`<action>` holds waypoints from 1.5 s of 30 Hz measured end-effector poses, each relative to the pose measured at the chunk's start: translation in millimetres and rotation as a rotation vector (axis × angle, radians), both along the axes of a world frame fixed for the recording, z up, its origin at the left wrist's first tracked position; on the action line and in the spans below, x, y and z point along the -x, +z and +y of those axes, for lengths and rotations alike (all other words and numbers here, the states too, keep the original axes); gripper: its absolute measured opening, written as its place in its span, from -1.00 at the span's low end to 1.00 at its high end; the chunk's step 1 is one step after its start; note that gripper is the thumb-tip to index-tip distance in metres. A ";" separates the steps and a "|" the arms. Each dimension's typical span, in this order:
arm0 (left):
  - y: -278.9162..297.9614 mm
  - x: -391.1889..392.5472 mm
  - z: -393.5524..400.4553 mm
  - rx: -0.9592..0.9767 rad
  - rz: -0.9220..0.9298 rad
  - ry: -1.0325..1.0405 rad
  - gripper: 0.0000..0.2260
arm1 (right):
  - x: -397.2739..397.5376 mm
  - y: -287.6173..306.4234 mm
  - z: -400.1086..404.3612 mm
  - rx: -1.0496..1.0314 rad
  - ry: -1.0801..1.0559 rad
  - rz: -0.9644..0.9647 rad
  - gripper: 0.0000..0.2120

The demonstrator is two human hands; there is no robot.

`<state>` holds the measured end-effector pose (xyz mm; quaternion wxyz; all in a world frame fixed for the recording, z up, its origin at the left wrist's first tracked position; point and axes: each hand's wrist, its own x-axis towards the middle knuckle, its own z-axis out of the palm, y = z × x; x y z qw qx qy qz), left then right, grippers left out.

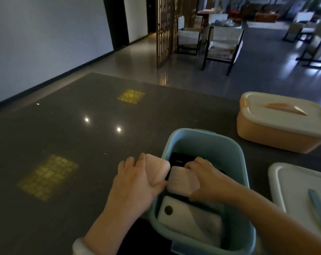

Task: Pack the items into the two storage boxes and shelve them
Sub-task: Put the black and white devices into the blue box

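An open blue storage box [242,173] sits on the dark table in front of me. Inside it lie a black device [179,160], a white power bank [176,210] and a grey cloth-like item [205,219]. My left hand [135,183] grips a pale pink pack [157,170] at the box's left rim. My right hand [205,177] holds a second pale pink pack [181,181] down inside the box. An orange storage box [277,135] with its white lid [284,111] shut stands at the right rear.
A white lid with a blue handle [303,192] lies on the table at the right edge. Ceiling lights reflect in the dark tabletop [73,135]. Beyond the table are chairs [222,45] and a wooden screen [165,30].
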<state>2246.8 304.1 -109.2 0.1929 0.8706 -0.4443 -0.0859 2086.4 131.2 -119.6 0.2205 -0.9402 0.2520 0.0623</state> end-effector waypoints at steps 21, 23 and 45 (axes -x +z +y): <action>0.4 -6.5 1.1 -0.002 0.024 -0.106 -0.07 | 16.8 -36.2 11.8 -0.091 -0.306 -0.034 -0.05; 0.6 -6.0 1.0 -0.001 0.038 -0.100 -0.07 | 17.2 -36.3 11.7 -0.093 -0.305 -0.057 -0.13; -1.4 -7.7 1.6 -0.005 0.069 -0.074 -0.07 | 19.2 -30.0 11.6 -0.365 -0.369 -0.039 -0.46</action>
